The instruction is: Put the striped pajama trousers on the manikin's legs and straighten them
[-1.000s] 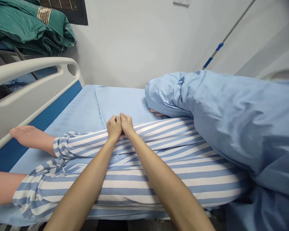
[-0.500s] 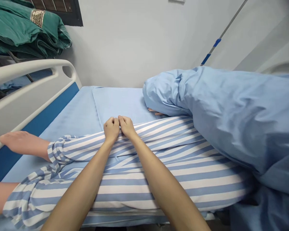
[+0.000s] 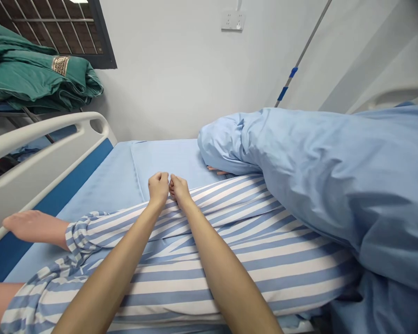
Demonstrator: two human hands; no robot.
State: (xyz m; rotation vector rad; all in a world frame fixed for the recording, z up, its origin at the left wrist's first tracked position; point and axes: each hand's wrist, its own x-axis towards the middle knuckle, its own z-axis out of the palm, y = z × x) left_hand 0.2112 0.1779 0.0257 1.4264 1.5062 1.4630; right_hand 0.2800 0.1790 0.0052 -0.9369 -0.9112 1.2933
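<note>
My left hand (image 3: 158, 188) and my right hand (image 3: 179, 189) are both curled into fists, side by side with a narrow gap between them. Nothing shows in either fist. They are over the far leg of blue-and-white striped trousers (image 3: 226, 192), around the knee or shin; whether they touch the cloth is hard to tell. The trousers are on a figure lying on the bed, a person or a manikin, with a bare foot (image 3: 35, 226) at the left. A light-blue quilt (image 3: 310, 157) is folded back over the upper body, and fingertips (image 3: 218, 170) peek out under its edge.
A white and blue bed end board (image 3: 45, 148) stands at the left. The light-blue sheet (image 3: 160, 155) shows beyond the legs. Behind are a green folded blanket (image 3: 45, 81), a barred window (image 3: 59, 28), a wall socket (image 3: 233, 21) and a pole (image 3: 301, 55).
The view has tilted up, so the bed sits lower in the picture. My fists have lifted slightly relative to the leg, and the right one has rolled to show its curled fingers.
</note>
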